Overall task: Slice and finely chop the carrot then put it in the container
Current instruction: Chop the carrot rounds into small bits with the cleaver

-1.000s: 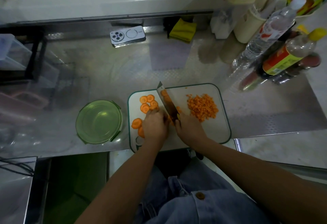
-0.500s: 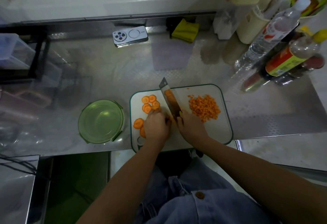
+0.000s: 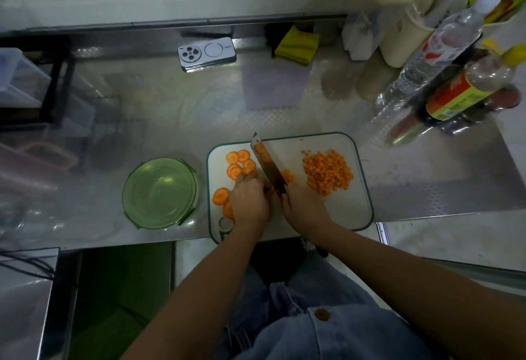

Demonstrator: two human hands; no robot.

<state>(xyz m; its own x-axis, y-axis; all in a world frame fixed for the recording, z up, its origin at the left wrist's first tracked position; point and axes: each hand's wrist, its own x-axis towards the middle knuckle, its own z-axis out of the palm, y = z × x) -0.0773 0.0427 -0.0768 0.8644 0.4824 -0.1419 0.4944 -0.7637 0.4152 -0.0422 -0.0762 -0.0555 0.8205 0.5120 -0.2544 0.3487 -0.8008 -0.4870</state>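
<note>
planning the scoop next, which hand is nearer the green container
Left. The left hand rests on the cutting board's left side among the carrot slices, nearest the green container. The right hand grips the knife further right, beyond the left hand.

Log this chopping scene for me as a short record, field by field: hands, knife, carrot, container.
left hand: on the cutting board, fingers curled down beside the knife; what it steadies is hidden
right hand: grips the knife handle
knife: blade angled across the board, tip toward the far edge
carrot slices: round, on the board's left part
chopped carrot: pile on the board's right part
container: green, round, left of the board, no carrot in it
task state: slices not yet all chopped
</note>
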